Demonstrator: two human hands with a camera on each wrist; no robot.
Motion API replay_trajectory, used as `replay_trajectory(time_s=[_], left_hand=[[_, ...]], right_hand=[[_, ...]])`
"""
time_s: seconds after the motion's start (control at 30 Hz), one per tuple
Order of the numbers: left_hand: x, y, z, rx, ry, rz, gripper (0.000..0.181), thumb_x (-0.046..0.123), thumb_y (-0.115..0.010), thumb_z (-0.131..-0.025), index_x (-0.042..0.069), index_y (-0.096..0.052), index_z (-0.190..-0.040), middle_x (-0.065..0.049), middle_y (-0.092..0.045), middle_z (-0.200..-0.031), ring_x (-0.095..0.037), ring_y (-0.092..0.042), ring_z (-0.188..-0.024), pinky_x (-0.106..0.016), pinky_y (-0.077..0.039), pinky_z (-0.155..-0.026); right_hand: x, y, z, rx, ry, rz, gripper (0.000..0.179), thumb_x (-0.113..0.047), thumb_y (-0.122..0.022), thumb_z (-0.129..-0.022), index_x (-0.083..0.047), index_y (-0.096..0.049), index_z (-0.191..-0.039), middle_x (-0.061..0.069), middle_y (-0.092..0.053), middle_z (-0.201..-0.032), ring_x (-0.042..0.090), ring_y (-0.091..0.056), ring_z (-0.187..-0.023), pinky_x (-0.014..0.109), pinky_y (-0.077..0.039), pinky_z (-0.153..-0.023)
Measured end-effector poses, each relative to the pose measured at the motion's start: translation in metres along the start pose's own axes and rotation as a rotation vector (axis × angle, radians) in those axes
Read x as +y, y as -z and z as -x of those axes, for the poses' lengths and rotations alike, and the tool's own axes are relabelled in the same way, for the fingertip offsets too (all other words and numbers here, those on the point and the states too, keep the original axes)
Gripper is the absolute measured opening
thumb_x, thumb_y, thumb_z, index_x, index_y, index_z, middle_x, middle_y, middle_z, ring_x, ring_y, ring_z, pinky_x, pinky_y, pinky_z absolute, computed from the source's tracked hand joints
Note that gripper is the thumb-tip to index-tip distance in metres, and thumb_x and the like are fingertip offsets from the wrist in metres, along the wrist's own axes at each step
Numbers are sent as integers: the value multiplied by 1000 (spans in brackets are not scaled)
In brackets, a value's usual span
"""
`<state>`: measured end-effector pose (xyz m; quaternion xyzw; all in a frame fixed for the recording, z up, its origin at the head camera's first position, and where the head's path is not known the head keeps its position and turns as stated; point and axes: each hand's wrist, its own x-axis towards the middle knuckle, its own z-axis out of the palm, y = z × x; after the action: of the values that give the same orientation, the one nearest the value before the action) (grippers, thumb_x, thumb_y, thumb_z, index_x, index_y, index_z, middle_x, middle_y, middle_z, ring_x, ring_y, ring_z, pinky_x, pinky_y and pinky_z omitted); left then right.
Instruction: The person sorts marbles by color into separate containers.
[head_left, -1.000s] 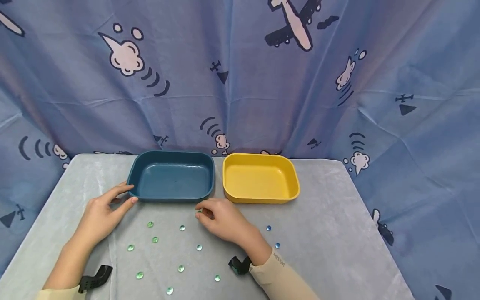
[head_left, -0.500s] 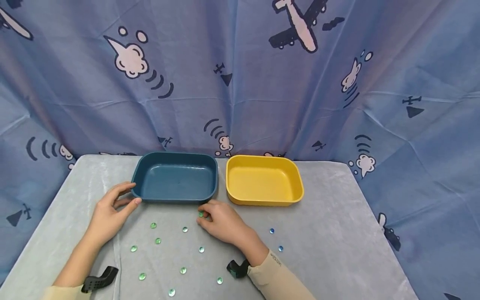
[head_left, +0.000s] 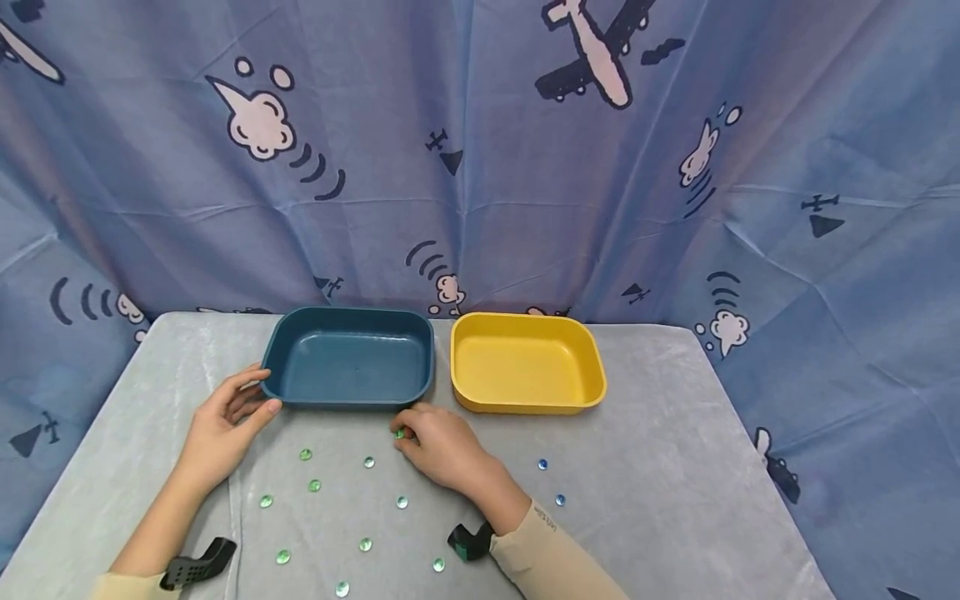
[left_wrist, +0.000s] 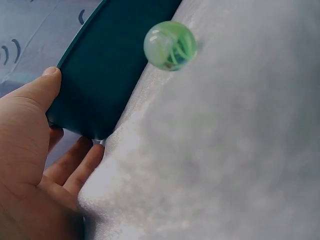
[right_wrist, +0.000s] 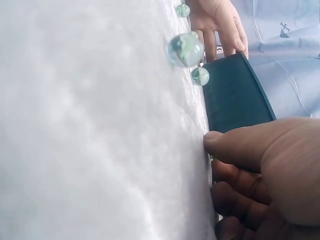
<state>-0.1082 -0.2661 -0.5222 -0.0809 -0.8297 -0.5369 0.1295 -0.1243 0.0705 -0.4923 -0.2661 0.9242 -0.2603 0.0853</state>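
My left hand (head_left: 225, 427) rests its thumb and fingertips against the near left corner of a dark blue plastic tray (head_left: 348, 362). In the left wrist view, its thumb (left_wrist: 51, 80) touches the tray's rim, the other fingers spread below. My right hand (head_left: 444, 442) is low over the cloth before the tray's near right corner, pinching a green glass marble (head_left: 400, 433) between thumb and forefinger. In the right wrist view, that marble is mostly hidden behind the thumb (right_wrist: 220, 142). Several green and clear marbles (head_left: 314, 485) lie scattered between the hands.
A yellow tray (head_left: 528, 367) stands right of the blue one, a narrow gap between them. Two blue marbles (head_left: 543, 464) lie right of my right forearm. Grey cloth (head_left: 660, 467) covers the table, and a blue patterned curtain (head_left: 525, 183) hangs behind it.
The head view has shifted slightly. My right hand has stayed near the same spot, and the green marble shows more clearly between its fingers. The left hand keeps its place at the blue tray.
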Motion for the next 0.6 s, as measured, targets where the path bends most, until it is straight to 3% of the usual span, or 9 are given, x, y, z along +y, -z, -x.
replay_trajectory(time_s=[0.4,0.6], left_hand=[[-2,-1,0,16,-12,-4,50,-2,-78,-100,-1,-62,-147,-29,-50,-159,12,-56,-124,-6,-52,-94],[-3,-1,1,12,4,6,50,-2,-78,-101,0,-61,-148,-21,-51,-161,11,-58,-124,-7,-53,-93]], right_hand=[[-3,5,5,-27,74,-86,11,-15,-77,-105,-16,-75,-116,-12,-60,-87,4,-56,-76,19,-50,-68],[-12,12,9,-57,103,-190,14,-14,-75,-106,-13,-76,-120,-13,-62,-88,2,-56,-77,17,-51,-68]])
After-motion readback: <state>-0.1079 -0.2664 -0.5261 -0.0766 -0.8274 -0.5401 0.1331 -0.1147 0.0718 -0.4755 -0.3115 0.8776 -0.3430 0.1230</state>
